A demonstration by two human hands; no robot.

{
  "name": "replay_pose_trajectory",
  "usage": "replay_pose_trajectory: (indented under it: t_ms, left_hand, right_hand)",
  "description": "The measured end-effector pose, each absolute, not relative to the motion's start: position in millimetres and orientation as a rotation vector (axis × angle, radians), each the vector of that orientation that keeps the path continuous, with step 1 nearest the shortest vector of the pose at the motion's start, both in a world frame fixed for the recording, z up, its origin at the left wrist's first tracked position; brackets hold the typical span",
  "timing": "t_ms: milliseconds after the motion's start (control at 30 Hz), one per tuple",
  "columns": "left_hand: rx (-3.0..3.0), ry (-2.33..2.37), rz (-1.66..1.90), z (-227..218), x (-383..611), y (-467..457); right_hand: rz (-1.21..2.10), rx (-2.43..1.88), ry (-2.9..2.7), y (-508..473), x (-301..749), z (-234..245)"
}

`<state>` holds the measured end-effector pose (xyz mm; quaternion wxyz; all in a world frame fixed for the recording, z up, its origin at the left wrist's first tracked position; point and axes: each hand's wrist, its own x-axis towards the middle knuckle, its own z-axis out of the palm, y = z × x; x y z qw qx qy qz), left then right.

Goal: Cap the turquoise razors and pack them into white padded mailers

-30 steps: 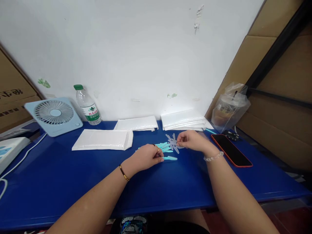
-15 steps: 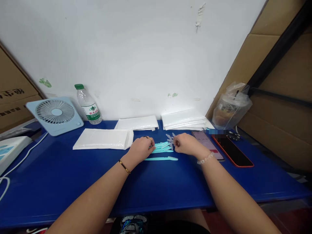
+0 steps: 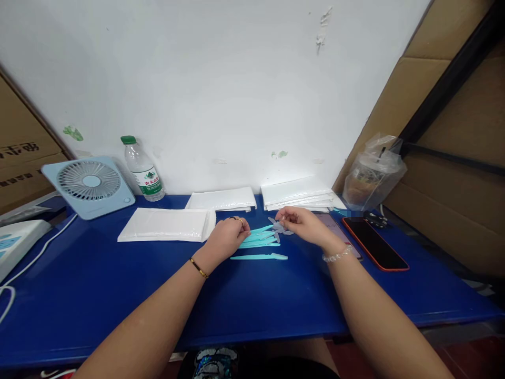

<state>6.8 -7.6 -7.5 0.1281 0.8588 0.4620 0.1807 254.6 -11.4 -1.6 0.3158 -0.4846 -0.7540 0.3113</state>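
My left hand (image 3: 228,236) is closed in a pinch at the left end of a turquoise eyebrow razor (image 3: 262,229), whose other end points right. Below it lies a pile of similar turquoise razors (image 3: 258,243). One single razor (image 3: 258,257) lies apart, nearer to me. Small translucent blade caps (image 3: 278,227) are scattered at the pile's right end. Over these caps, my right hand (image 3: 299,223) has thumb and fingertips together; whatever is between them is too small to make out.
White padded envelopes (image 3: 163,225) lie left of the razors, with more white packets (image 3: 295,192) along the wall. Two phones, one dark with an orange edge (image 3: 374,243), lie at right. A fan (image 3: 89,187), a water bottle (image 3: 144,171) and a bagged drink (image 3: 371,176) stand behind.
My right hand has lifted slightly up and away from the caps, its fingers loosening. My left hand has shifted a little, and the razor at its fingertips now shows more clearly above the pile.
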Motion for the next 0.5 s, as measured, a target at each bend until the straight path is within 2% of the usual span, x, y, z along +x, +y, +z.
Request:
replay_pose_trajectory:
  t_ms: [233, 500]
  left_hand:
    - [2.471, 1.352, 0.537, -5.8, 6.2, -6.5]
    - [2.452, 1.352, 0.552, -7.8, 5.5, -4.6]
  right_hand:
    - [1.120, -1.262, -1.750, -6.9, 261.5, -2.7]
    - [1.146, -1.257, -1.695, -6.5, 260.9, -0.8]
